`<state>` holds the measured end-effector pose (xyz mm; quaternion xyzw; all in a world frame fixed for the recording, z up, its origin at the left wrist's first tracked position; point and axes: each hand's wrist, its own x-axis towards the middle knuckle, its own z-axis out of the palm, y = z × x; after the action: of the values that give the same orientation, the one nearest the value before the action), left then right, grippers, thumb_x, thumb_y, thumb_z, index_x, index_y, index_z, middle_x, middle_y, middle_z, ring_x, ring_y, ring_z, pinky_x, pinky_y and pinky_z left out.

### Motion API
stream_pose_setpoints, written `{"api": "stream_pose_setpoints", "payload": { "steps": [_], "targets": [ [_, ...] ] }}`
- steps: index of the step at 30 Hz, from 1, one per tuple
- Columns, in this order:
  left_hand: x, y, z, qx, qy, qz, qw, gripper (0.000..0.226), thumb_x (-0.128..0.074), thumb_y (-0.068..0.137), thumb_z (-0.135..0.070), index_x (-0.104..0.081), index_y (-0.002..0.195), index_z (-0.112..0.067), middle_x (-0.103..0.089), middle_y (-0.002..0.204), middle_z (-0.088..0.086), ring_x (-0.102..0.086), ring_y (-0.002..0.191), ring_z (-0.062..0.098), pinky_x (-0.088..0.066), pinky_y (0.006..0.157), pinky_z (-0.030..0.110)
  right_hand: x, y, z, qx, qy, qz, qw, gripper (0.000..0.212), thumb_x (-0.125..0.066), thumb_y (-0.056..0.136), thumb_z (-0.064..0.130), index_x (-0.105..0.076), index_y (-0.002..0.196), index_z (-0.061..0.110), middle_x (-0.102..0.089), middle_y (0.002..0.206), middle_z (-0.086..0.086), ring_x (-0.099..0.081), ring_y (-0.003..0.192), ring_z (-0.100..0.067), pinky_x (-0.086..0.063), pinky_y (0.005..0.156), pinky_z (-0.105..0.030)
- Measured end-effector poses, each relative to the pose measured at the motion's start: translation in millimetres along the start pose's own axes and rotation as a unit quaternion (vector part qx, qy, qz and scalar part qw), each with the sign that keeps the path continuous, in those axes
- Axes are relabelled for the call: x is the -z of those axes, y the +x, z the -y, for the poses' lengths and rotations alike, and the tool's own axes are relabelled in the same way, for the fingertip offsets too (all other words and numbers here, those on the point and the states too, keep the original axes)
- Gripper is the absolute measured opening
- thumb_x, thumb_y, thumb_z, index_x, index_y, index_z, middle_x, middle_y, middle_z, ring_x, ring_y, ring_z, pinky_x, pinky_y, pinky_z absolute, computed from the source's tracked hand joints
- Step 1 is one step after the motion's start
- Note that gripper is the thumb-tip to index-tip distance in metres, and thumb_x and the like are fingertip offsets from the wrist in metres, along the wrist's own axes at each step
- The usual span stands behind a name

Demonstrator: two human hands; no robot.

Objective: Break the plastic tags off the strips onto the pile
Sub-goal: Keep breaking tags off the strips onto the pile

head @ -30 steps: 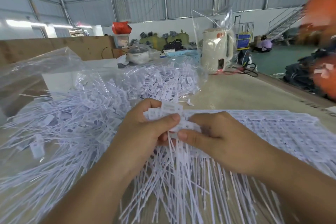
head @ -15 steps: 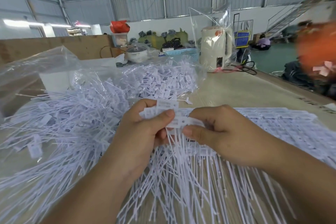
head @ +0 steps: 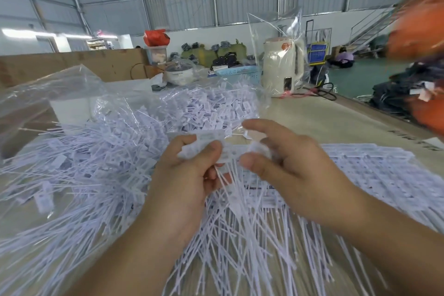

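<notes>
My left hand [head: 185, 175] grips a bunch of white plastic tags [head: 206, 149] by their heads, thumb pressed on top, their thin tails hanging down. My right hand [head: 288, 163] is just to the right, its thumb and fingers spread apart around a blurred white piece [head: 258, 149]; whether it holds it I cannot tell. A big pile of loose white tags [head: 79, 170] covers the table on the left. Flat strips of joined tags [head: 374, 175] lie under and right of my right hand.
A clear plastic bag [head: 60, 94] with more tags lies behind the pile. A cream kettle in a bag [head: 282, 67], a blue basket [head: 240, 72] and cardboard boxes [head: 72, 62] stand at the back. Blurred orange cloth [head: 418, 31] is at the right edge.
My right hand has opened and pulled slightly right, away from the left hand; both hands have risen a little. The left hand keeps its grip on the tags.
</notes>
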<state>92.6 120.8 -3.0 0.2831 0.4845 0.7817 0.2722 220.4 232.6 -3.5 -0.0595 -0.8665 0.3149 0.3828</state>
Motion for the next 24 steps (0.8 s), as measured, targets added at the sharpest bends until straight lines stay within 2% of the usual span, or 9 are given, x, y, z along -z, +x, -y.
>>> {"api": "stream_pose_setpoints", "payload": {
  "steps": [3, 6, 8, 11, 14, 16, 18, 20, 24],
  "targets": [
    [0, -6, -1, -0.035, 0.064, 0.059, 0.996, 0.021, -0.075, 0.071, -0.018, -0.066, 0.089, -0.013, -0.072, 0.073, 0.009, -0.066, 0.054, 0.017, -0.049, 0.046, 0.023, -10, -1, -5, -0.017, 0.018, 0.096, 0.995, 0.074, -0.055, 0.085, 0.053, -0.018, 0.147, 0.037, -0.067, 0.079, 0.002, -0.052, 0.055, -0.001, -0.04, 0.053, -0.017],
    [2, -6, -2, -0.045, 0.14, 0.092, 0.985, 0.019, -0.079, 0.069, -0.024, -0.069, 0.086, -0.027, -0.075, 0.085, 0.01, -0.073, 0.073, 0.026, -0.053, 0.054, 0.027, -12, -2, -4, -0.043, 0.022, 0.138, 0.989, 0.076, -0.056, 0.088, 0.05, -0.007, 0.147, 0.047, -0.071, 0.101, 0.0, -0.068, 0.076, -0.012, -0.055, 0.069, -0.041],
    [3, -5, 0, -0.044, 0.166, 0.09, 0.981, 0.019, -0.078, 0.065, -0.027, -0.069, 0.08, -0.035, -0.076, 0.083, 0.004, -0.073, 0.071, 0.022, -0.051, 0.053, 0.024, -14, -4, -2, -0.053, 0.012, 0.149, 0.987, 0.078, -0.056, 0.091, 0.046, -0.004, 0.149, 0.045, -0.071, 0.101, 0.001, -0.068, 0.073, -0.015, -0.054, 0.071, -0.045],
    [7, -2, 3, -0.032, 0.179, 0.094, 0.979, 0.025, -0.083, 0.06, -0.023, -0.068, 0.076, -0.035, -0.075, 0.081, 0.004, -0.071, 0.068, 0.019, -0.05, 0.051, 0.025, -17, -5, 0, -0.045, -0.017, 0.157, 0.986, 0.082, -0.056, 0.092, 0.046, 0.001, 0.152, 0.04, -0.071, 0.097, 0.001, -0.066, 0.07, -0.011, -0.054, 0.07, -0.042],
    [11, 3, -2, -0.03, 0.15, 0.091, 0.984, 0.033, -0.088, 0.056, -0.011, -0.07, 0.078, -0.027, -0.075, 0.083, 0.011, -0.073, 0.071, 0.027, -0.054, 0.053, 0.03, -15, -3, -1, -0.062, -0.001, 0.145, 0.988, 0.084, -0.058, 0.087, 0.051, -0.007, 0.152, 0.033, -0.068, 0.093, 0.019, -0.065, 0.074, 0.0, -0.051, 0.066, -0.02],
    [15, 9, -8, -0.026, 0.103, 0.069, 0.992, 0.03, -0.085, 0.052, -0.013, -0.07, 0.077, -0.022, -0.074, 0.079, 0.013, -0.072, 0.066, 0.026, -0.054, 0.051, 0.031, -10, -1, -2, -0.066, -0.008, 0.128, 0.99, 0.054, -0.057, 0.086, 0.054, -0.039, 0.133, 0.034, -0.063, 0.074, 0.024, -0.059, 0.06, 0.001, -0.045, 0.055, -0.017],
    [18, 12, -10, -0.023, 0.094, 0.059, 0.994, 0.025, -0.08, 0.051, -0.015, -0.07, 0.074, -0.02, -0.07, 0.068, 0.009, -0.065, 0.053, 0.018, -0.053, 0.048, 0.03, -4, -2, -2, -0.052, -0.04, 0.117, 0.991, 0.013, -0.058, 0.091, 0.048, -0.052, 0.082, 0.041, -0.051, 0.055, 0.019, -0.045, 0.045, -0.002, -0.032, 0.046, -0.018],
    [16, 11, -8, -0.013, 0.114, 0.059, 0.992, 0.025, -0.078, 0.057, -0.013, -0.069, 0.079, -0.017, -0.063, 0.056, 0.001, -0.055, 0.043, 0.01, -0.05, 0.045, 0.027, -2, -2, -1, -0.033, -0.078, 0.125, 0.989, 0.032, -0.058, 0.094, 0.041, -0.046, 0.064, 0.045, -0.047, 0.051, 0.019, -0.041, 0.043, -0.004, -0.029, 0.046, -0.019],
    [13, 11, -3, 0.029, 0.084, 0.048, 0.995, 0.025, -0.076, 0.062, -0.008, -0.066, 0.084, -0.012, -0.055, 0.055, 0.002, -0.043, 0.038, 0.007, -0.047, 0.041, 0.022, -4, -1, 3, -0.015, -0.093, 0.091, 0.991, 0.035, -0.06, 0.094, 0.038, -0.047, 0.063, 0.048, -0.049, 0.051, 0.022, -0.045, 0.044, -0.004, -0.028, 0.045, -0.019]
  ]
}}
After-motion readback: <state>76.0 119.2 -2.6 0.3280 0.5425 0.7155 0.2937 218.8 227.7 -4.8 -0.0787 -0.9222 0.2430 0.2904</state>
